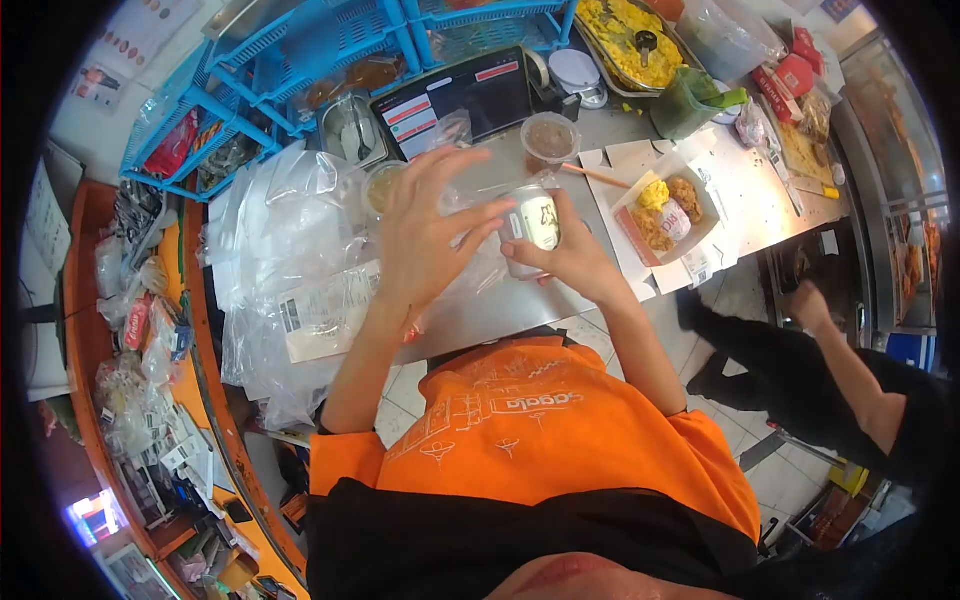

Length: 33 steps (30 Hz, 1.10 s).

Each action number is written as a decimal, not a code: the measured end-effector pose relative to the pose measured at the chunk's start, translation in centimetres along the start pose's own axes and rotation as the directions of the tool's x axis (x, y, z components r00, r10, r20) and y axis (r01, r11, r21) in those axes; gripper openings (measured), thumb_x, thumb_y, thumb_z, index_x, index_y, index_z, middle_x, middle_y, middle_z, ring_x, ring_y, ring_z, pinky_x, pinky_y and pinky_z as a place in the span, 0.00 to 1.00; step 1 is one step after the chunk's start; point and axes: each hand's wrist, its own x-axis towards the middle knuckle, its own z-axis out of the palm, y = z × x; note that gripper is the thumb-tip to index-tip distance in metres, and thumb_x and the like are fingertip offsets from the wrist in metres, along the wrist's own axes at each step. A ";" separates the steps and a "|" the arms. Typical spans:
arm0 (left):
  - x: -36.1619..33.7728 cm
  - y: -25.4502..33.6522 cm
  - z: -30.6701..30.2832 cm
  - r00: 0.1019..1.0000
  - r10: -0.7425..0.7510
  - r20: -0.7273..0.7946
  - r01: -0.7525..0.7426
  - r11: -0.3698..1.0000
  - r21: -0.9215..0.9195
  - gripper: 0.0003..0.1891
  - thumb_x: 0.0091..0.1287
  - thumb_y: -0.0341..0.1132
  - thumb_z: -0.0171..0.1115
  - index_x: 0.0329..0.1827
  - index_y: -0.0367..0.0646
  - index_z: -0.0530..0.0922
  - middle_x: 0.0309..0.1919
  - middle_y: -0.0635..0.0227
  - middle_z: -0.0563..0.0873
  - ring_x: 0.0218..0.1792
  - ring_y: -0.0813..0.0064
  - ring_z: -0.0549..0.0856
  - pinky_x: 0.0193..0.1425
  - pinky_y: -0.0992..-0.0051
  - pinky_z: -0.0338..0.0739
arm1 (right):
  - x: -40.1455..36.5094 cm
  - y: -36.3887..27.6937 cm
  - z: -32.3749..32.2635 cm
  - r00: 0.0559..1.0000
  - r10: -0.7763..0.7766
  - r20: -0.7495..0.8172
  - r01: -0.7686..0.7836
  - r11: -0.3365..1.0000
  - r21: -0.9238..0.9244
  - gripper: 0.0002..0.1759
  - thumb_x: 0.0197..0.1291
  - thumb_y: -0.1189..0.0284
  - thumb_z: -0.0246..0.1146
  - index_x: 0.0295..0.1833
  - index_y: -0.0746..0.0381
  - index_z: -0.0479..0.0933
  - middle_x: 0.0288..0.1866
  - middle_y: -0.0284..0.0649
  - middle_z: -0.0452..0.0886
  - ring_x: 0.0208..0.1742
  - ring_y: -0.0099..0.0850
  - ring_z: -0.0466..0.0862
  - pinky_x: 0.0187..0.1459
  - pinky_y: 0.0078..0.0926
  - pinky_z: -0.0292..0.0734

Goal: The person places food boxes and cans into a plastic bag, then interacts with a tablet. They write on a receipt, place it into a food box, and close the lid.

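My right hand (575, 250) grips a small cup (533, 228) with a pale label and dark print, thumb and fingers around its sides. My left hand (435, 215) is raised just left of it, fingers spread, with one fingertip right at the cup's edge. Clear plastic (490, 270) lies on the counter under and beside the hands. Just beyond the cup stands a lidded plastic cup of brown drink (550, 140). Right of my right hand, an open paper box (640, 240) holds fried pieces, something yellow and a printed white packet.
A tablet screen (455, 100) stands at the back below blue plastic racks (330, 60). Plastic bags (290, 220) cover the counter's left. A tray of yellow food (630, 40) and a green container (685, 105) are back right. Another person's arm (850, 370) reaches in at the right.
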 end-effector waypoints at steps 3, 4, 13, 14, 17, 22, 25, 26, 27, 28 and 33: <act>0.5 -0.9 0.5 0.935 0.353 -0.047 -0.333 0.914 0.230 0.15 0.50 0.37 0.76 0.41 0.70 0.90 0.65 0.77 0.79 0.70 0.64 0.69 0.71 0.58 0.66 | -0.3 0.2 -0.6 1.000 -0.019 0.009 0.019 1.000 -0.019 0.52 0.52 0.58 0.77 0.72 0.69 0.54 0.50 0.46 0.79 0.41 0.29 0.84 0.29 0.22 0.80; 0.6 -0.8 0.5 0.909 0.415 -0.041 -0.394 0.886 0.245 0.15 0.50 0.37 0.76 0.41 0.70 0.90 0.65 0.80 0.79 0.71 0.65 0.69 0.74 0.53 0.60 | -0.4 0.3 -0.7 1.000 0.001 0.025 -0.001 1.000 -0.030 0.52 0.52 0.56 0.77 0.72 0.69 0.55 0.48 0.46 0.80 0.41 0.28 0.84 0.29 0.22 0.80; 1.8 -0.3 1.1 0.765 0.627 0.148 -0.644 0.739 0.199 0.10 0.51 0.38 0.76 0.35 0.67 0.86 0.63 0.90 0.79 0.73 0.69 0.67 0.79 0.35 0.48 | -2.2 0.8 -1.7 0.989 0.113 0.094 -0.109 0.993 -0.053 0.50 0.49 0.54 0.75 0.64 0.75 0.57 0.46 0.52 0.81 0.38 0.34 0.87 0.26 0.24 0.82; 1.9 -0.3 1.2 0.749 0.642 0.165 -0.662 0.719 0.210 0.10 0.51 0.38 0.76 0.34 0.65 0.85 0.63 0.90 0.80 0.73 0.70 0.67 0.79 0.34 0.47 | -2.4 0.8 -1.6 0.984 0.135 0.112 -0.133 0.991 -0.023 0.50 0.49 0.53 0.75 0.64 0.75 0.57 0.46 0.52 0.81 0.39 0.34 0.88 0.27 0.24 0.83; 2.2 0.1 1.2 0.726 0.643 0.244 -0.683 0.716 0.144 0.10 0.52 0.35 0.76 0.35 0.60 0.84 0.61 0.90 0.81 0.73 0.72 0.68 0.79 0.32 0.47 | -2.5 2.4 -1.4 0.984 0.119 0.134 -0.124 0.992 0.028 0.50 0.50 0.54 0.74 0.65 0.75 0.57 0.48 0.52 0.80 0.40 0.35 0.88 0.28 0.26 0.85; 2.4 -0.3 2.5 0.688 0.649 0.324 -0.699 0.713 0.056 0.14 0.49 0.34 0.74 0.40 0.56 0.83 0.65 0.90 0.75 0.74 0.80 0.64 0.80 0.34 0.45 | -2.9 3.4 -1.5 0.952 0.169 0.256 -0.193 0.979 0.072 0.51 0.55 0.51 0.72 0.74 0.64 0.53 0.55 0.49 0.76 0.49 0.34 0.84 0.30 0.25 0.86; 2.2 -0.3 2.6 0.628 0.676 0.385 -0.740 0.672 0.028 0.20 0.47 0.34 0.74 0.45 0.55 0.81 0.66 0.88 0.74 0.73 0.83 0.65 0.81 0.39 0.47 | -3.3 3.2 -1.3 0.951 0.129 0.280 -0.179 0.971 0.160 0.46 0.54 0.55 0.72 0.65 0.74 0.57 0.54 0.53 0.77 0.43 0.38 0.89 0.29 0.28 0.87; 2.1 -0.3 2.5 0.580 0.689 0.433 -0.772 0.635 0.023 0.22 0.47 0.34 0.74 0.48 0.55 0.80 0.66 0.87 0.73 0.73 0.84 0.65 0.81 0.41 0.50 | -3.4 3.6 -1.2 0.948 0.122 0.294 -0.181 0.967 0.180 0.46 0.55 0.55 0.72 0.65 0.74 0.56 0.54 0.53 0.77 0.43 0.38 0.89 0.29 0.28 0.87; 1.9 -0.3 2.6 0.586 0.684 0.436 -0.768 0.639 0.029 0.22 0.47 0.34 0.74 0.48 0.55 0.80 0.66 0.87 0.73 0.73 0.84 0.65 0.81 0.41 0.50 | -3.3 3.8 -1.2 0.944 0.114 0.311 -0.182 0.963 0.199 0.45 0.56 0.55 0.71 0.65 0.74 0.56 0.55 0.53 0.76 0.43 0.39 0.89 0.30 0.28 0.87; 1.5 -0.3 2.8 0.604 0.679 0.417 -0.752 0.659 0.017 0.22 0.47 0.34 0.74 0.48 0.55 0.80 0.66 0.86 0.74 0.72 0.84 0.66 0.79 0.44 0.54 | -3.3 4.0 -1.1 0.940 0.111 0.322 -0.181 0.964 0.196 0.45 0.56 0.55 0.71 0.65 0.74 0.56 0.55 0.53 0.76 0.43 0.39 0.89 0.30 0.28 0.87; -0.8 -1.3 2.9 0.651 0.667 0.362 -0.716 0.698 0.001 0.18 0.49 0.37 0.73 0.45 0.58 0.82 0.66 0.83 0.74 0.71 0.82 0.68 0.74 0.52 0.60 | -2.6 4.9 -1.1 0.962 0.073 0.264 -0.165 0.924 0.345 0.44 0.57 0.54 0.70 0.65 0.72 0.57 0.54 0.51 0.77 0.43 0.35 0.87 0.28 0.27 0.86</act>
